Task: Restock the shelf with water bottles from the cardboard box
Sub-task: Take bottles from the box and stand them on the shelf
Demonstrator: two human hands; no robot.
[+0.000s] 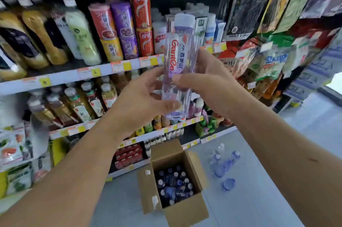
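**A:** Where is the water bottle (178, 63) right now?

**B:** It is upright in the air in front of the shelf (61, 76), white cap on top and label facing us. The left grip (140, 100) wraps the lower half with the thumb across the front. The right grip (209, 82) pinches it at the label from the other side. Both are grasping it, and neither is released.

**A:** So what could go wrong?

**B:** The wall looks like clear, smooth plastic. I'd judge that if one grip lets go before the other has a full wrap, the bottle slides down and drops. Below it are the open cardboard box (182, 210), with dark-capped bottles inside, and the bare floor (259, 199).

**A:** And at the shelf itself?

**B:** That row is crowded. Tall cans (140, 19) are stacked just to the left, and small cartons (200, 28) stand right behind the cap. I cannot tell where a free slot is, because the bottle hides that spot. Pushing in blind could knock a carton over or tip a stacked can.

**A:** Anything underfoot?

**B:** Loose bottles (224, 163) sit on the floor beside the box, on its right, and some look tipped over. A sideways step there could roll one underfoot. The box flaps stick out too, so a foot could catch one.
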